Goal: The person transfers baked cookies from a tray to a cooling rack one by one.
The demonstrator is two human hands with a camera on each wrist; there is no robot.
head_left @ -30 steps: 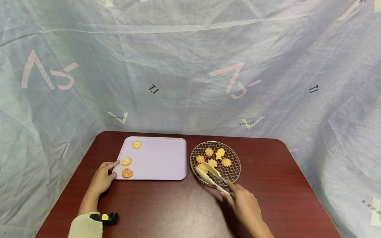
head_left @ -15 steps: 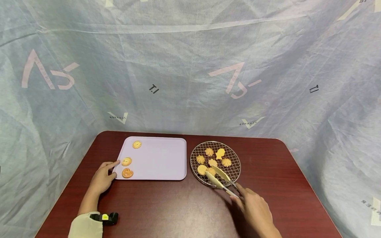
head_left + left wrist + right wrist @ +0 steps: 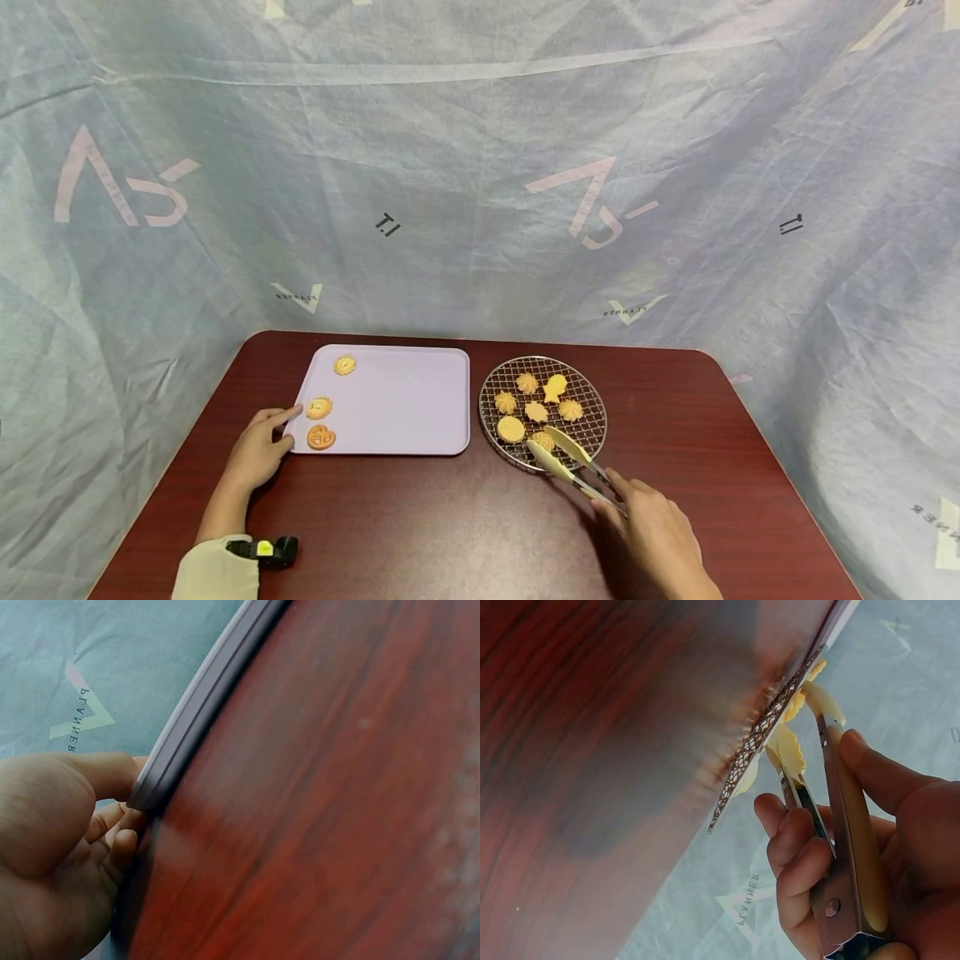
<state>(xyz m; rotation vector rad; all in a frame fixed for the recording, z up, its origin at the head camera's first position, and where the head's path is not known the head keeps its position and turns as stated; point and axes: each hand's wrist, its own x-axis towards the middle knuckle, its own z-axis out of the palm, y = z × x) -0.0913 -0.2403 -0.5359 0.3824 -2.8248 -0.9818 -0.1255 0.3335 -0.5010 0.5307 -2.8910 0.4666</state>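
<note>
Cookies (image 3: 511, 429) are lying seven on one rack (image 3: 591, 396), three on one tray (image 3: 397, 400), right hand (image 3: 660, 525) gripping tongs (image 3: 553, 463), left hand (image 3: 260, 447) pinching the tray.

In the head view, the counter (image 3: 420, 517) across the lower frame looks like dark red wood, grained and glossy. Left of centre, the tray (image 3: 401, 400) looks like smooth, matt plastic. Right of centre, the rack (image 3: 603, 425) is metal wire mesh; its 7 biscuits (image 3: 511, 429) look matt. The tongs (image 3: 552, 462) join 2 metal arms to smooth, plastic-looking tips. Creased, matt cloth (image 3: 465, 167) fills the upper frame.
</note>
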